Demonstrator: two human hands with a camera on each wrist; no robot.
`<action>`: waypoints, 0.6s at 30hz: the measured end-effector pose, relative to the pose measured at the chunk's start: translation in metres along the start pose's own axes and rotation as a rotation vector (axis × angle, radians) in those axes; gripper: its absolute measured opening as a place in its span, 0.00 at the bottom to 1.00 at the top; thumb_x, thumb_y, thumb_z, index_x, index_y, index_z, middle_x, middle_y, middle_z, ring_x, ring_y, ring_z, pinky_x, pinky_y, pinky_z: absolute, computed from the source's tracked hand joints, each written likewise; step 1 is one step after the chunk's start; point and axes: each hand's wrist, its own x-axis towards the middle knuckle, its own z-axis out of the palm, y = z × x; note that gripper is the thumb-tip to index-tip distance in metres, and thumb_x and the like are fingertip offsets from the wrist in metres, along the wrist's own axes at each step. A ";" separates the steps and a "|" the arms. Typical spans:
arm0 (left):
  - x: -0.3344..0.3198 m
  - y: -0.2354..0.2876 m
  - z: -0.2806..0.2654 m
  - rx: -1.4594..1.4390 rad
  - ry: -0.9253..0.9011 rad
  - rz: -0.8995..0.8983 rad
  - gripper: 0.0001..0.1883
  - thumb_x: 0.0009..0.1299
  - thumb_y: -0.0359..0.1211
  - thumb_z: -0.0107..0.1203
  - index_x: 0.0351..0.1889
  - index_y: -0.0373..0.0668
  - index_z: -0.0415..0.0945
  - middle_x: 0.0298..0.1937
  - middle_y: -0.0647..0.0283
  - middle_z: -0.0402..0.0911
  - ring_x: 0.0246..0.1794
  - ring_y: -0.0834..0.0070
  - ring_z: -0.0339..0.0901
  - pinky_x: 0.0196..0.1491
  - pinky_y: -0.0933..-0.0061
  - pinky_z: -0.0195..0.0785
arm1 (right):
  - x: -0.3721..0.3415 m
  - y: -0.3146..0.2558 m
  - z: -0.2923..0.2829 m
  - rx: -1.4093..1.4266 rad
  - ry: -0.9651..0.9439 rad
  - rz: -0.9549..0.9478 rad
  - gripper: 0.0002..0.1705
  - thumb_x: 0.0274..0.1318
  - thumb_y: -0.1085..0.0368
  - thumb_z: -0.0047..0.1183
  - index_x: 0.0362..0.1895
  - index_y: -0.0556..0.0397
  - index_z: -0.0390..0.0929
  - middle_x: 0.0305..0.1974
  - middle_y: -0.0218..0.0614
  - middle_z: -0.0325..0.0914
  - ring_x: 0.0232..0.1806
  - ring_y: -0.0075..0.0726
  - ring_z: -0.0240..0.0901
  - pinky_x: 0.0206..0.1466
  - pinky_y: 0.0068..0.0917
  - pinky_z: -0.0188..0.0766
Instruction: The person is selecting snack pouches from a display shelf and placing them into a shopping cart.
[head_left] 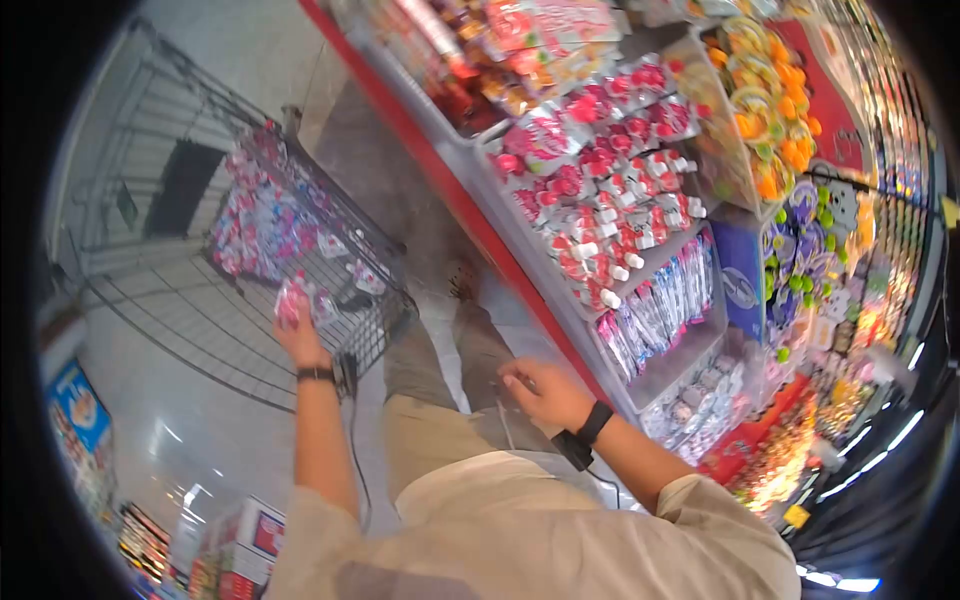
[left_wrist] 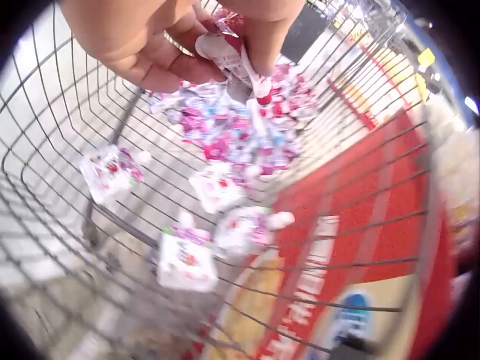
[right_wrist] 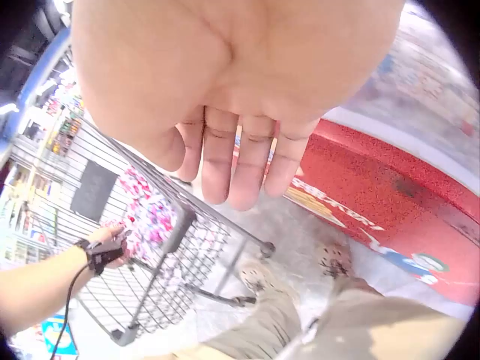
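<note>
My left hand reaches over the wire shopping cart, its thumb and fingers pinching a small spouted pouch with white and red print. Beyond it, a heap of pink, white and purple pouches fills the far part of the cart. Closer in the left wrist view, several loose spouted pouches lie apart on the wire floor. My right hand hangs beside the display with nothing in it; the right wrist view shows its palm and loosely bent fingers.
Along the right runs a display bin with a red front, stocked with red-and-white spouted pouches, blue-pink packets and orange-topped packs. My legs stand between cart and display. Boxed goods are at the lower left.
</note>
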 end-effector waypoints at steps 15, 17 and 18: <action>-0.282 0.167 0.192 -0.032 -1.321 -0.236 0.34 0.78 0.37 0.50 0.78 0.45 0.48 0.69 0.56 0.65 0.62 0.69 0.72 0.63 0.62 0.66 | 0.005 -0.051 -0.150 0.281 0.686 -0.352 0.15 0.61 0.65 0.60 0.50 0.55 0.77 0.34 0.31 0.76 0.27 0.19 0.68 0.30 0.22 0.65; -0.293 0.177 0.204 -0.034 -1.255 -0.088 0.35 0.78 0.37 0.49 0.78 0.43 0.46 0.69 0.53 0.65 0.62 0.69 0.72 0.61 0.65 0.66 | 0.018 -0.051 -0.204 0.032 1.015 -0.345 0.12 0.60 0.65 0.61 0.46 0.56 0.79 0.26 0.29 0.75 0.23 0.19 0.67 0.28 0.24 0.66; -0.296 0.179 0.205 -0.064 -1.220 -0.059 0.33 0.78 0.37 0.48 0.77 0.41 0.48 0.67 0.52 0.68 0.60 0.70 0.73 0.59 0.67 0.66 | 0.034 -0.053 -0.225 0.053 1.090 -0.420 0.12 0.60 0.64 0.62 0.45 0.56 0.79 0.25 0.29 0.75 0.23 0.19 0.67 0.28 0.24 0.66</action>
